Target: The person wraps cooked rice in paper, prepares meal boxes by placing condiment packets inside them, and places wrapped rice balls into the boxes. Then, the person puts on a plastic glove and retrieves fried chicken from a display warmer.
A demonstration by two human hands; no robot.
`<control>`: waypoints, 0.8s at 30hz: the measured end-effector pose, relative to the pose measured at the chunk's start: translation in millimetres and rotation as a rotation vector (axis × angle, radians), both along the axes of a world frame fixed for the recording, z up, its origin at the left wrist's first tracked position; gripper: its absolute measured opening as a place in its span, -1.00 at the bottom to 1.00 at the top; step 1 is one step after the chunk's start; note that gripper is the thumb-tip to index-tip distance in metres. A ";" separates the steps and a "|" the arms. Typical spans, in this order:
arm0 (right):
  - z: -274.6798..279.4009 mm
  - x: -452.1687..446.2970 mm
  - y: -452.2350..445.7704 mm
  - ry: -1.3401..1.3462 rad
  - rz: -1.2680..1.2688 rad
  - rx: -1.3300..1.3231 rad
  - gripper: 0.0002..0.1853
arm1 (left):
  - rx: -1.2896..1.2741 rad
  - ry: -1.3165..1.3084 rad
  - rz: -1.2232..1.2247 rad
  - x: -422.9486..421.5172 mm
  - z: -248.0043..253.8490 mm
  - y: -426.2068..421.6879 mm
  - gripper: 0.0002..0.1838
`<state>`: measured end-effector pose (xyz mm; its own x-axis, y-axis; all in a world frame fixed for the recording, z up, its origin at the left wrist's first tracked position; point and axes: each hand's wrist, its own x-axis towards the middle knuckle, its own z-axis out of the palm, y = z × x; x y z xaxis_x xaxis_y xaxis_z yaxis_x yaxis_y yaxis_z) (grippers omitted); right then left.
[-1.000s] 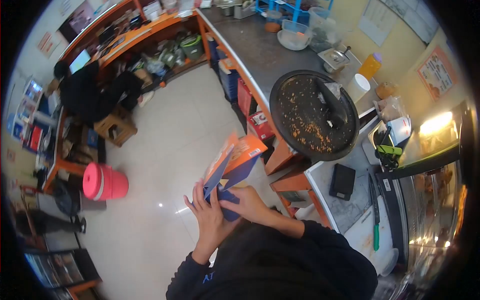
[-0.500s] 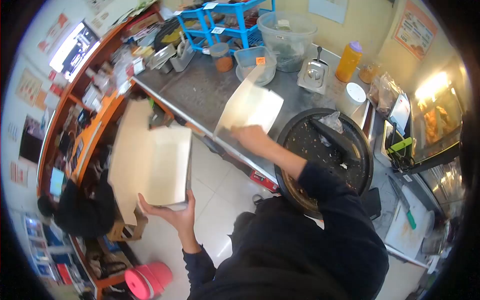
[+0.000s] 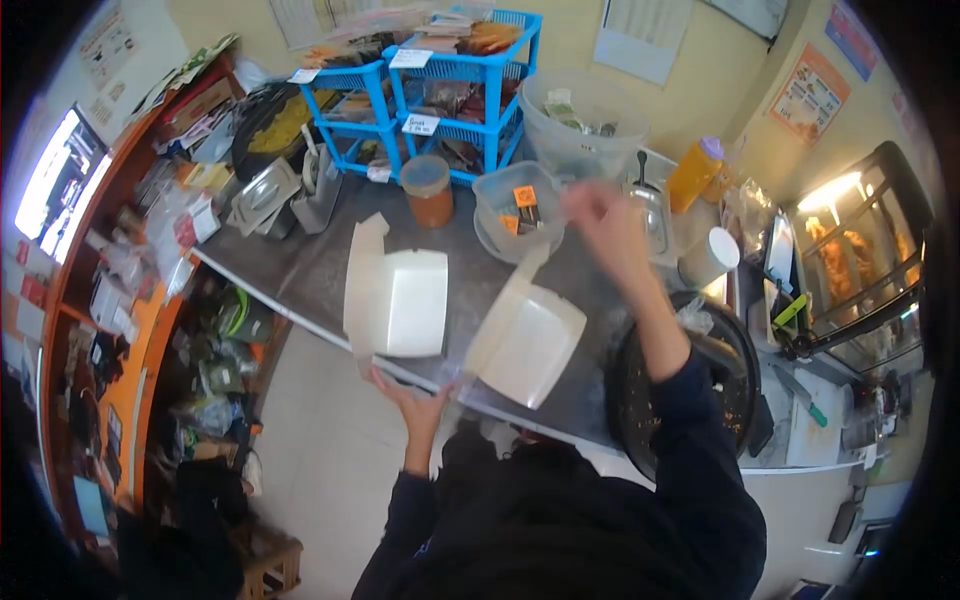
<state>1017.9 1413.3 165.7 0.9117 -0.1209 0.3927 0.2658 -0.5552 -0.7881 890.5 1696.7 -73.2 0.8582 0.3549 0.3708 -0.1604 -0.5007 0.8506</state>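
Note:
Two open cardboard boxes with pale insides, the left box (image 3: 416, 303) and the right box (image 3: 530, 345), lie side by side on the grey counter (image 3: 300, 250). At the left box's near edge is my left hand (image 3: 412, 398), thumb and fingers spread apart. My right hand (image 3: 600, 222) is raised beside a clear tub (image 3: 492, 192) holding small packets with orange labels. Its fingers are bent and blurred, so whether anything is between them cannot be made out.
Blue racks (image 3: 460, 70) and an orange-filled jar (image 3: 427, 190) stand behind the boxes. A large black pan (image 3: 650, 420) is at the right, near a yellow bottle (image 3: 694, 175). Another person (image 3: 190, 530) sits at lower left.
The boxes, folded together at first and then held apart, now lie open on the counter. My right hand has left the right box and moved toward the tub. The view has turned toward the counter.

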 end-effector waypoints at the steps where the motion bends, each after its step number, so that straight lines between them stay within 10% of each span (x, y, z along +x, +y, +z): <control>1: 6.9 59.8 -27.2 -0.221 -0.157 -0.081 -0.77 | 0.020 0.030 -0.036 -12.4 11.9 4.1 0.23; 4: 1.1 223.1 -110.7 -0.297 -0.247 -0.600 -0.71 | -0.040 0.173 -0.149 -54.4 31.9 22.2 0.03; 6: -48.9 324.0 -167.3 0.648 0.044 -0.922 -0.70 | -0.072 0.143 -0.131 -70.0 24.6 35.8 -0.12; 14: -34.6 288.6 -123.9 0.916 0.111 -1.077 -0.75 | 0.072 -0.254 -0.194 -14.9 130.5 17.2 -0.33; 20: 83.3 198.5 -123.3 0.466 0.428 -0.249 -0.74 | -0.454 -0.126 -0.501 86.8 211.5 -44.3 -0.19; 24: 90.9 61.1 -35.7 0.333 0.410 0.004 -0.72 | -0.295 -0.275 -0.597 117.5 247.7 -89.8 -0.29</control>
